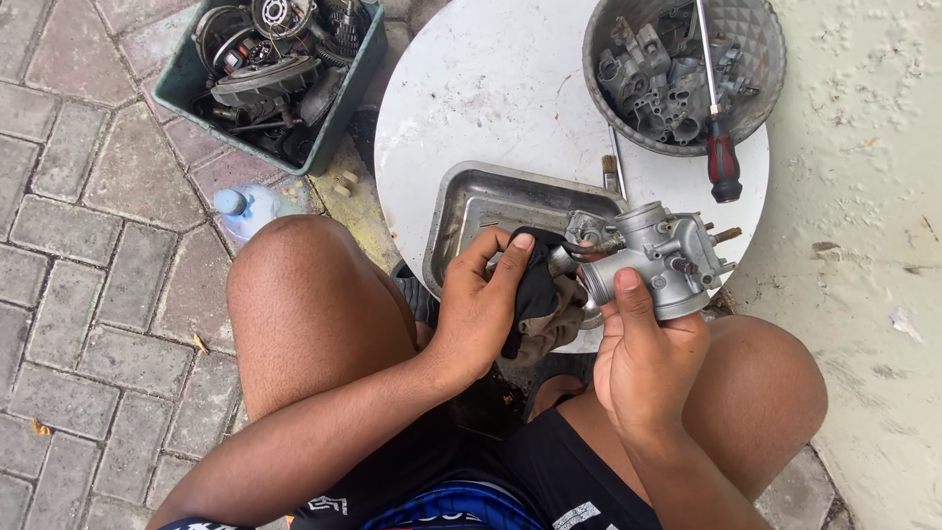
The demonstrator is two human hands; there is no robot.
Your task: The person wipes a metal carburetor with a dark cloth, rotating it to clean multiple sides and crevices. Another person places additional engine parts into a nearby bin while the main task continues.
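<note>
My right hand grips a silver metal carburetor, thumb pressed along its round body. My left hand holds a dark cloth rag bunched against the carburetor's left opening. Both hands hover above my knees, just over the near edge of a rectangular steel tray. The tray rests on a round white tabletop.
A grey basket of metal parts sits at the table's far right, with a red-handled screwdriver leaning out of it. A green bin of engine parts stands on the brick paving at left. Near my left knee lies a plastic bottle.
</note>
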